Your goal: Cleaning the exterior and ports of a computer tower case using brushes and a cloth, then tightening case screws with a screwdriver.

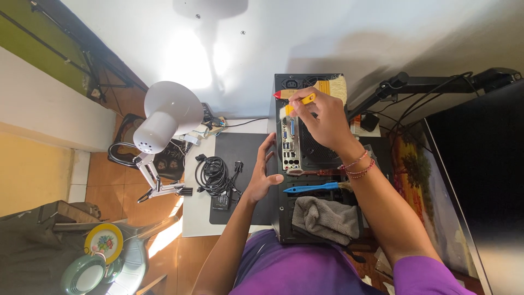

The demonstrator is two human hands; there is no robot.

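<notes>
The right hand (322,117) pinches a small yellow-handled brush (297,104) against the rear port panel (291,143) of the black computer case (316,158), at twelve o'clock on the desk. The left hand (263,177), fingers spread, braces the case's nine o'clock side. Dusting seems underway; finer strokes need steady bracing.

Bright desk lamp (164,117) glare whitens the wall, sunlight patches the floor; edges bend, everything stays sharp.

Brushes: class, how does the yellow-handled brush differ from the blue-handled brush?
The yellow-handled brush is held in the right hand at the case's port end; the blue-handled brush lies loose on the computer case. The yellow one looks shorter. Both have plastic handles.
</notes>
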